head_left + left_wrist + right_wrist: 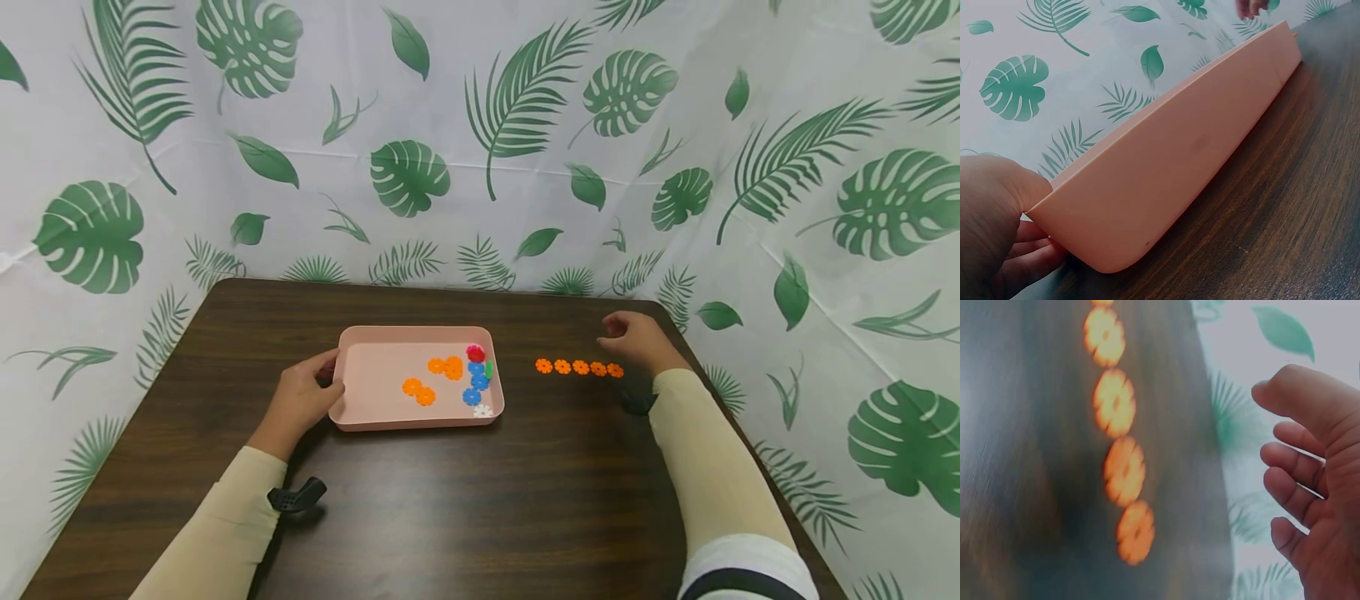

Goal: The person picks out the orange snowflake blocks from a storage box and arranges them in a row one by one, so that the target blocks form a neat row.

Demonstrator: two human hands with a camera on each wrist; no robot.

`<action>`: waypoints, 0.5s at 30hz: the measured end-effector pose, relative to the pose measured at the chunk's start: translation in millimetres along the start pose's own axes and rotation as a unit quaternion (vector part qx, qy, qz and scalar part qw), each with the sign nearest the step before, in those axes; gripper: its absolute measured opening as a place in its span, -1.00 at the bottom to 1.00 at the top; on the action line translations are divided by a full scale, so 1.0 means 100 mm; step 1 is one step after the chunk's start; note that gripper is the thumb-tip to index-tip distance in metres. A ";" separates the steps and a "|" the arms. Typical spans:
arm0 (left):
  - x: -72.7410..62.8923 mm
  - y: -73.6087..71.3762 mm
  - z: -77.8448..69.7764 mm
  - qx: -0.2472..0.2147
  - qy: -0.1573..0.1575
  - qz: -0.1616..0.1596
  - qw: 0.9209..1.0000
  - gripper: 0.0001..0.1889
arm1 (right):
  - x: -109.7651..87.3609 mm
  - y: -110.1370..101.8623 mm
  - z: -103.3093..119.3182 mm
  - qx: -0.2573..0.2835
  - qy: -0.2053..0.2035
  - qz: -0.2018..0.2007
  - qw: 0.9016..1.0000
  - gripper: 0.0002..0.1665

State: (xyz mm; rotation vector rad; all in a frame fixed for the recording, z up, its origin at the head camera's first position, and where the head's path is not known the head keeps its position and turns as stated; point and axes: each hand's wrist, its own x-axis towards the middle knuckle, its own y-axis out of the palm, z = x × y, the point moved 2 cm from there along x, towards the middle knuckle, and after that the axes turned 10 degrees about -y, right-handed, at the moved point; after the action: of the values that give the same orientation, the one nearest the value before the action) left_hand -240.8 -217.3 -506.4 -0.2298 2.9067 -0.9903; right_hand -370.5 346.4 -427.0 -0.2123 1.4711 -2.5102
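Observation:
A pink tray lies on the table, and my left hand grips its left end. In the left wrist view the thumb is over the rim and the fingers are against the outside of the tray wall. Right of the tray, several orange flower-shaped discs form a row. My right hand hovers beyond the row's right end. Its fingers are loosely bent in the right wrist view, with nothing between them and the thumb.
Inside the tray are more orange discs, blue discs, a red piece, a green one and a white one. A leaf-print cloth hangs behind and beside the dark wooden table.

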 end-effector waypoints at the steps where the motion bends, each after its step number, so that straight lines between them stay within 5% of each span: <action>1: 0.00 0.00 0.00 0.000 -0.002 0.001 1.000 -0.38 | 0.03 0.00 0.07 0.000 -0.006 0.001 1.000 -0.31; 15: 0.01 0.01 0.02 -0.001 -0.008 -0.001 1.000 -0.37 | 0.47 0.31 1.10 0.028 -0.116 0.041 0.992 -0.33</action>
State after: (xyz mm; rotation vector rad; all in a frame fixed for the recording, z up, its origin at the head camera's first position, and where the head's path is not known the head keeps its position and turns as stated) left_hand -242.2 -217.8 -508.4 -0.2399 2.8933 -0.9807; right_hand -386.2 226.7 -399.4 -0.4091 1.2908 -2.3654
